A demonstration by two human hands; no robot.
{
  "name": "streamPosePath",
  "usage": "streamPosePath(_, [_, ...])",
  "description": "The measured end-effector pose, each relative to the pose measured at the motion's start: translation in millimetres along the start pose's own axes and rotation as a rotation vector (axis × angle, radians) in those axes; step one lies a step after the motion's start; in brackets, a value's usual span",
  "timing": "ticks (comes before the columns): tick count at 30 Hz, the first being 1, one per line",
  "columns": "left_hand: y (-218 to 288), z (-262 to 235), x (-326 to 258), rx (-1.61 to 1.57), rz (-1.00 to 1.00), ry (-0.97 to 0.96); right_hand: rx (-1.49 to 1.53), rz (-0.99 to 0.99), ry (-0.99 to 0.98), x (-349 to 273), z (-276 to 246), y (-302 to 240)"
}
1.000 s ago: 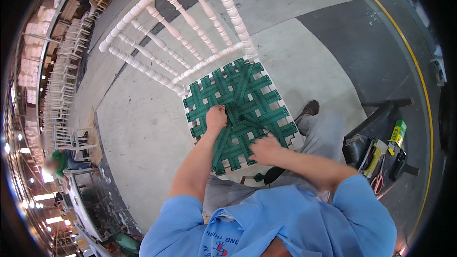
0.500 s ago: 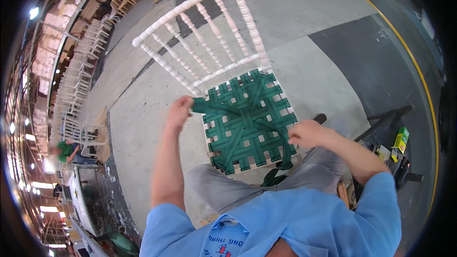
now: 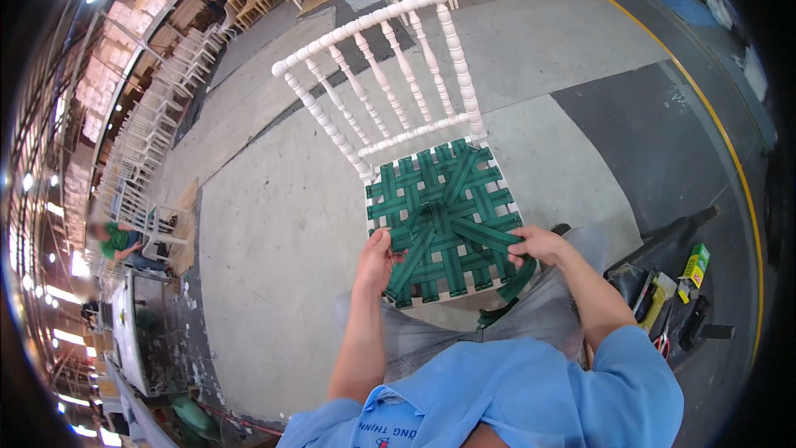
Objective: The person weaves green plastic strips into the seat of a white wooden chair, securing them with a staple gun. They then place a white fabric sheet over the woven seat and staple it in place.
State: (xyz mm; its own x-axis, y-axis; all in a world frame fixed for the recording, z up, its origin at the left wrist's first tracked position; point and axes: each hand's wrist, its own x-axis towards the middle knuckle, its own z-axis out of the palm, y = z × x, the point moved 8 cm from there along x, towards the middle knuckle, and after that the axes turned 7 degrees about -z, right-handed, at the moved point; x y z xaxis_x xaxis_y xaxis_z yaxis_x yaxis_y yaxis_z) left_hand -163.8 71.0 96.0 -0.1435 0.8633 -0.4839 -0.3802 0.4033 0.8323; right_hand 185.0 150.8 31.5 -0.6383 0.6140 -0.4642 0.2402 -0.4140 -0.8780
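Green strap [image 3: 487, 235] lies in right hand [image 3: 537, 245] (tail below).

Webbing [image 3: 441, 228] on seat [image 3: 444, 297], backrest [image 3: 382, 79] behind, tools [image 3: 655, 303] at right, chair row [image 3: 166, 108] at left

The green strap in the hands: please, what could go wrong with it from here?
The left hand and right hand each hold a length of green strap over the woven seat; if one slipped, its length might go slack. Also, the loose tail hanging below the right hand, close to the grey trousers, could perhaps twist or catch.
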Motion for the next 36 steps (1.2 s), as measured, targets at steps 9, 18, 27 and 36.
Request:
streamPosePath(9, [20,44,55,0.19,-0.147,-0.053,-1.262,0.141,0.013,-34,-27,-38])
streamPosePath(18, [11,46,73,0.277,-0.197,-0.145,-1.065,-0.917,0.035,64,118,-179])
streamPosePath(27, [21,22,20,0.165,0.428,0.203,-0.957,-1.043,-0.083,105,157,-229])
streamPosePath(36, [5,9,10,-0.246,0.417,0.325,-0.524,-0.585,-0.041,124,155,-188])
